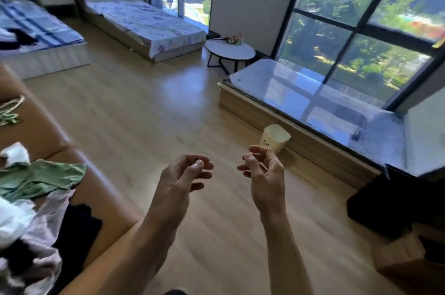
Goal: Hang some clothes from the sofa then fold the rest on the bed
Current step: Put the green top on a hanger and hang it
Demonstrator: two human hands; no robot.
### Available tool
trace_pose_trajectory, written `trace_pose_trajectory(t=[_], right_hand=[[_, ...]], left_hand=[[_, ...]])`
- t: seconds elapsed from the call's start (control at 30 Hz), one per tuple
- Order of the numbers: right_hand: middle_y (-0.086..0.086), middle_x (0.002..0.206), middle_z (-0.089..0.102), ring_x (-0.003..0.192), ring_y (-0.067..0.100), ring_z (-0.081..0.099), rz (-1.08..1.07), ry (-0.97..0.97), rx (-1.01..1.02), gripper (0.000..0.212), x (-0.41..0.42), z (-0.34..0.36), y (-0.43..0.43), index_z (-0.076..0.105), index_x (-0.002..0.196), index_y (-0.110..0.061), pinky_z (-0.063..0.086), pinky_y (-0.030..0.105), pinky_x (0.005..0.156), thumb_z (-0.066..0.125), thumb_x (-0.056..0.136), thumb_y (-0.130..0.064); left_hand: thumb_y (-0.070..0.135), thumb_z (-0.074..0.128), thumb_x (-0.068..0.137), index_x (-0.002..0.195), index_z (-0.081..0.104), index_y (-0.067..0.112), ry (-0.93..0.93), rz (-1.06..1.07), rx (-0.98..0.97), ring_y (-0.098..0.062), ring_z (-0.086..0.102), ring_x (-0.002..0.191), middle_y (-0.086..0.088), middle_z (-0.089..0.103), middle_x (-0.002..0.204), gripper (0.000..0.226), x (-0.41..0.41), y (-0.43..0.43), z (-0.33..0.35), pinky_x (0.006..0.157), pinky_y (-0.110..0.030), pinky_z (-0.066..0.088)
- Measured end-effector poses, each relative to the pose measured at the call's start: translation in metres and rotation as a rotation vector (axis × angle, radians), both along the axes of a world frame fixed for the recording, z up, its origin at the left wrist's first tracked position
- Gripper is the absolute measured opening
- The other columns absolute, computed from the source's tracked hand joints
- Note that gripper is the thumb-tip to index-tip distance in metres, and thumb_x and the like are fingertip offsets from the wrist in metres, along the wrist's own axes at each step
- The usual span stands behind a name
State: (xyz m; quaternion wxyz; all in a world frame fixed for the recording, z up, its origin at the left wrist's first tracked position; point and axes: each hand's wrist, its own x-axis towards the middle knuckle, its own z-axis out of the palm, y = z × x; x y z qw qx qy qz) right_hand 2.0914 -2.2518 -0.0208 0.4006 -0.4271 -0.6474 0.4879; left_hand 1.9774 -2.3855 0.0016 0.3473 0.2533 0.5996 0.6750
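A pile of clothes lies on the brown sofa (101,196) at the lower left: a green garment (38,179), white cloth (14,220) and dark pieces (79,225). My left hand (183,174) and my right hand (262,172) are both raised over the wooden floor in the middle, right of the sofa. Their fingers hang loosely curled and hold nothing. A bed with a blue striped cover (41,27) stands at the far left with dark clothes (16,39) on it. A second bed with a floral sheet (149,22) lies behind it.
A round white side table (231,50) stands by the wall. A low window bench with a glossy top (313,99) runs along the right under large windows. A cream bin (275,137) sits on the floor beside it. A black box (395,201) stands at right.
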Motion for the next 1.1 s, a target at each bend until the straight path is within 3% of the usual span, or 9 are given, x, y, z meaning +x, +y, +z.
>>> trace_pose_trajectory(t=[0.2, 0.57, 0.8, 0.93, 1.1], right_hand=[[0.003, 0.099, 0.069, 0.079, 0.011, 0.072, 0.139, -0.073, -0.004, 0.012, -0.096, -0.030, 0.106, 0.061, 0.111, -0.019, 0.061, 0.039, 0.080, 0.059, 0.100, -0.020], [-0.002, 0.100, 0.069, 0.078, 0.010, 0.072, 0.498, -0.172, 0.161, 0.015, -0.348, -0.012, 0.246, 0.062, 0.113, -0.021, 0.061, 0.039, 0.077, 0.061, 0.098, -0.019], [0.007, 0.099, 0.070, 0.074, 0.015, 0.073, 0.799, -0.150, 0.008, 0.015, -0.531, -0.046, 0.248, 0.065, 0.110, -0.019, 0.057, 0.036, 0.074, 0.060, 0.099, -0.011], [0.011, 0.097, 0.069, 0.072, 0.016, 0.073, 0.985, -0.166, -0.045, 0.016, -0.647, -0.081, 0.228, 0.065, 0.106, -0.020, 0.055, 0.036, 0.071, 0.061, 0.098, -0.007], [0.012, 0.095, 0.069, 0.071, 0.017, 0.073, 1.219, -0.193, -0.071, 0.016, -0.802, -0.102, 0.192, 0.065, 0.103, -0.021, 0.055, 0.041, 0.074, 0.061, 0.098, -0.007]], left_hand=[[0.017, 0.048, 0.103, 0.102, 0.068, 0.013, -0.019, 0.178, -0.015, -0.022, 0.070, 0.098, -0.005, 0.075, 0.101, 0.020, -0.082, 0.092, -0.024, 0.087, -0.038, 0.051], [0.020, 0.047, 0.104, 0.105, 0.067, 0.013, -0.073, 0.460, 0.033, -0.018, 0.070, 0.098, -0.001, 0.074, 0.103, 0.021, -0.295, 0.231, -0.020, 0.095, -0.041, 0.052], [0.023, 0.051, 0.103, 0.104, 0.067, 0.012, -0.116, 0.740, 0.017, -0.023, 0.068, 0.102, -0.005, 0.073, 0.105, 0.019, -0.432, 0.217, -0.041, 0.090, -0.036, 0.050], [0.040, 0.052, 0.086, 0.098, 0.068, 0.016, -0.134, 0.913, -0.027, -0.018, 0.068, 0.097, -0.003, 0.073, 0.101, 0.031, -0.516, 0.200, -0.068, 0.086, -0.032, 0.049], [0.037, 0.052, 0.083, 0.093, 0.068, 0.015, -0.190, 1.163, -0.058, -0.017, 0.065, 0.090, -0.003, 0.070, 0.093, 0.029, -0.631, 0.168, -0.089, 0.083, -0.036, 0.045]])
